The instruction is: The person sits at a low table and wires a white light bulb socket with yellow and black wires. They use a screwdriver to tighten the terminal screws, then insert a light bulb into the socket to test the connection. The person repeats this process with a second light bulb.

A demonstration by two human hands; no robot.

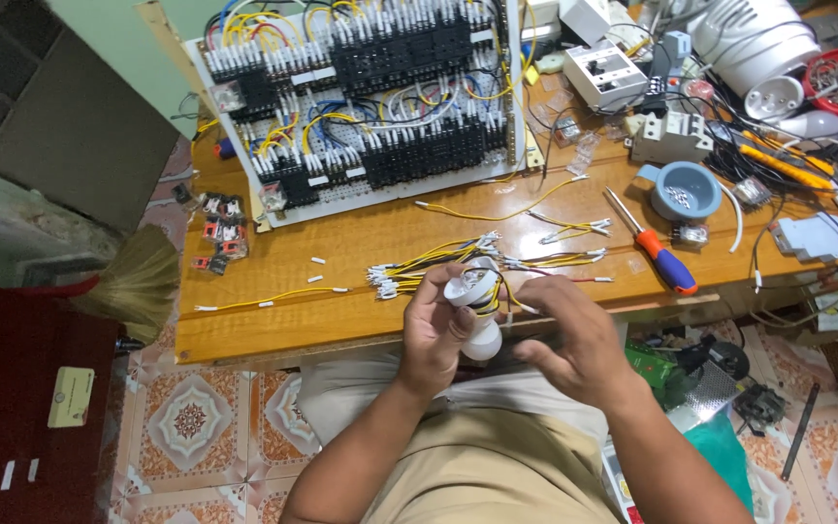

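My left hand (435, 328) grips a small white cylindrical part (472, 287), a round cap over a rounded body, above my lap at the front edge of the wooden workbench (273, 325). My right hand (571, 340) is at the same part from the right, its fingers curled next to thin yellow wires (458, 254) that run from the part to a bundle with white ends on the bench. Whether the right fingers pinch a wire is not clear.
A white panel (370, 97) packed with black terminal blocks and yellow, blue and white wiring leans at the back. A red and blue screwdriver (654, 245), a blue cup (683, 189), white devices and cables crowd the right. A broom (138, 281) lies left.
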